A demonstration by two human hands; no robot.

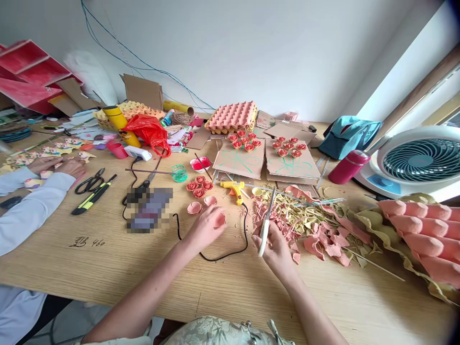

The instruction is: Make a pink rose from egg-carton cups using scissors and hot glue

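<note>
My left hand (pixel 206 227) is closed around a pink egg-carton cup (pixel 220 219), held above the table. In my right hand (pixel 276 244) is a pair of scissors (pixel 265 232) with white handles, blades pointing away from me. Two pink cups, one of them this cup (pixel 194 208), stand just beyond my left hand. Behind them sits a group of red paper-pulp flowers (pixel 199 192). A yellow glue gun (pixel 235 189) lies between my hands, farther back, its black cord looping toward me. Pink and yellow carton scraps (pixel 327 239) are heaped right of the scissors.
Two cardboard sheets with red flowers and green lines, one here (pixel 239 165), lean at the back. A stack of pink egg trays (pixel 427 230) stands at right, near a fan (pixel 420 160) and a red bottle (pixel 348 166). A co-worker's hands (pixel 70 167) work at left, near a utility knife (pixel 94 195).
</note>
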